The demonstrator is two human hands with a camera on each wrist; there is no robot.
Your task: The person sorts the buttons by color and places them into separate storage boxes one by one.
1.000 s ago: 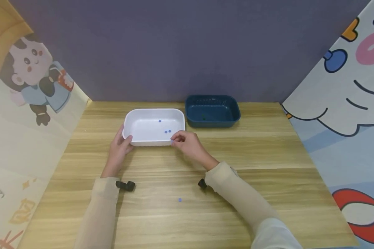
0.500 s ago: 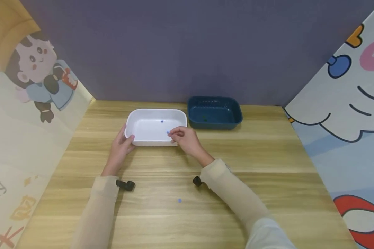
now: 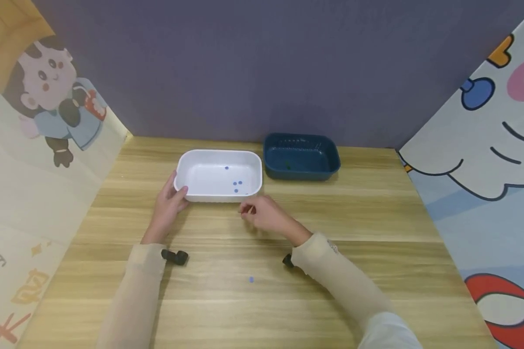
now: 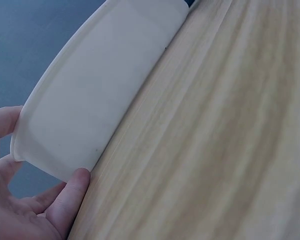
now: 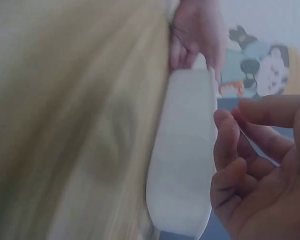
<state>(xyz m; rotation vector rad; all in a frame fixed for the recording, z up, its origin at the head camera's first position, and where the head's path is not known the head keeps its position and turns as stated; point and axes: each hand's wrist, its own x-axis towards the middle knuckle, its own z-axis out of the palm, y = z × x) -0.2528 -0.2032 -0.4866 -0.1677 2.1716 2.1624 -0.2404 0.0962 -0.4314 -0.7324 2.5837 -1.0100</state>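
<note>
A white rectangular tray point(image 3: 203, 198) stands on the table, its left end gripped by my left hand point(image 3: 167, 208). In the left wrist view the fingers of that hand point(image 4: 35, 205) lie around the end of the tray point(image 4: 85, 90). Several tiny round blue pieces point(image 3: 235, 183) lie inside, mostly toward its right side. Just in front of the tray's right front corner is my right hand point(image 3: 268, 213), fingers loosely curled. No piece shows between the thumb and fingers of the right hand point(image 5: 260, 165) in the right wrist view. Another blue piece point(image 3: 251, 279) rests on the table nearer to me.
A dark blue tray point(image 3: 303, 175) stands right of the white one, against the grey-purple back wall point(image 3: 262, 72); a small dark green spot shows inside it. The wooden table point(image 3: 218, 310) is flanked by side walls with cartoon prints. A black wrist camera point(image 3: 181, 258) sits at each sleeve.
My right hand moved over the white tray's front right part, then drew back toward me. The blue piece at its fingertips is gone from them, and more pieces show inside. My left hand stays put.
</note>
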